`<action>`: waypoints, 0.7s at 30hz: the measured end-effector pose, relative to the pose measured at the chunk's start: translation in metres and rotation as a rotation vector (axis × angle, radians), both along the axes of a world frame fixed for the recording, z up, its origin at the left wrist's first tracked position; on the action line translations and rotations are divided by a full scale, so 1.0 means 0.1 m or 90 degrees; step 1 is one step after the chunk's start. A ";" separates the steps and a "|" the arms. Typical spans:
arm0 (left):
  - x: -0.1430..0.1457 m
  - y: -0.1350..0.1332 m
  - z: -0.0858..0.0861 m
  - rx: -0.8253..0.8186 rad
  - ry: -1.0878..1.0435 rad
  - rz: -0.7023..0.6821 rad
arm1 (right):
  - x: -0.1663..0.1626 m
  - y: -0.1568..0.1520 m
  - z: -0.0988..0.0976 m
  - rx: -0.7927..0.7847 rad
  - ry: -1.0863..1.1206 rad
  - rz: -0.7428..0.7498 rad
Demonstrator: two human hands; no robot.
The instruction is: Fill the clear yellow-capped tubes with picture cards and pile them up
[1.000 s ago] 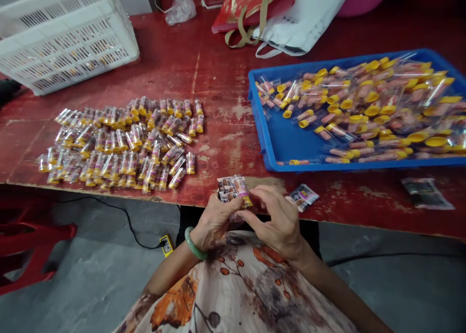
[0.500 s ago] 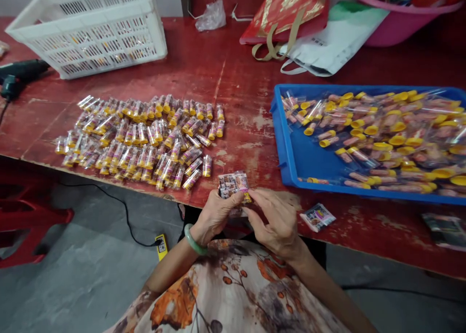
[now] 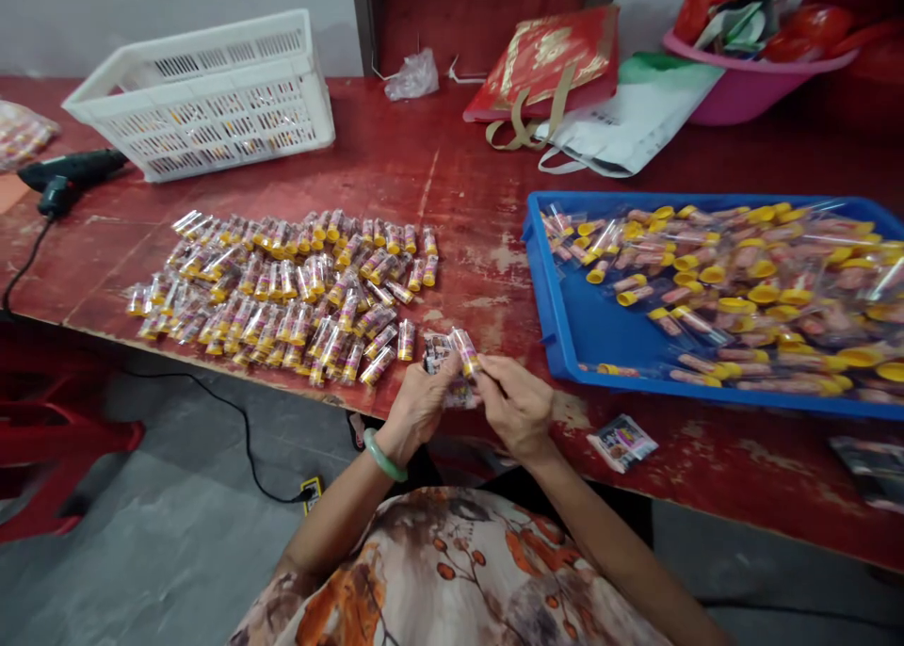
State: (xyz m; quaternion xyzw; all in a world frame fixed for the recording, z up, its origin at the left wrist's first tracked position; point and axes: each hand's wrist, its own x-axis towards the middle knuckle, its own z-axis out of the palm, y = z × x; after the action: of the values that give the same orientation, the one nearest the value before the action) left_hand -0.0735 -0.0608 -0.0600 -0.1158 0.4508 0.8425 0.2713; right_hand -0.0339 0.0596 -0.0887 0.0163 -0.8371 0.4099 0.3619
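My left hand [image 3: 418, 403], a green bangle on its wrist, is closed around a small stack of printed plastic sleeves [image 3: 436, 347]. My right hand [image 3: 521, 409] pinches the lower end of a small clear tube [image 3: 464, 347] with a printed sleeve around it. The tube stands tilted between both hands, against the left thumb. Left of the hands, rows of sleeved tubes with yellow ends [image 3: 282, 288] lie on the red table [image 3: 473, 185]. A blue tray [image 3: 555, 316] on the right holds many unsleeved yellow-ended tubes [image 3: 734, 269].
More flat printed sleeves [image 3: 622, 442] lie right of my hands, with a dark stack [image 3: 872, 472] farther right. A white crate [image 3: 212, 109] and a black heat gun [image 3: 77, 170] are at the back left. Bags [image 3: 547, 62] and a pink basin [image 3: 741, 95] stand at the back right.
The tube has risen and now shows upright-tilted above the sleeves, its sleeve around it. My right fingers have drawn closer together on its lower end. The view has shifted slightly.
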 end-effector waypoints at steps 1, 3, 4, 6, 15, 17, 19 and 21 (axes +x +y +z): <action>-0.07 0.02 0.00 0.004 -0.003 0.005 | -0.10 -0.01 -0.05 -0.023 -0.016 -0.018; -0.18 0.03 0.01 0.004 -0.006 0.029 | -0.35 -0.01 -0.15 -0.048 -0.046 -0.054; -0.21 0.03 0.01 -0.001 -0.008 0.046 | -0.50 0.00 -0.19 -0.057 -0.063 -0.072; -0.24 -0.01 0.00 -0.001 -0.023 0.076 | -0.81 0.03 -0.27 -0.059 -0.094 -0.103; 0.04 -0.37 0.17 0.111 -0.165 0.024 | -1.76 0.12 -0.27 0.157 -0.245 -0.066; 0.06 -0.40 0.22 0.089 -0.136 -0.006 | -1.75 0.04 -0.22 0.214 -0.271 -0.041; 0.06 -0.41 0.25 0.073 -0.109 -0.015 | -1.67 -0.03 -0.14 0.263 -0.292 -0.038; 0.06 -0.41 0.26 0.063 -0.093 -0.004 | -1.51 -0.03 0.00 0.305 -0.306 -0.045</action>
State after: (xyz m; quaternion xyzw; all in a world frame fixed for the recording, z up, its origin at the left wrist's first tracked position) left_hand -0.0675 -0.1023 -0.0341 -0.1621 0.3877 0.8523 0.3115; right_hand -0.1854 0.0568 -0.0892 -0.0255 -0.9711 0.1808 0.1539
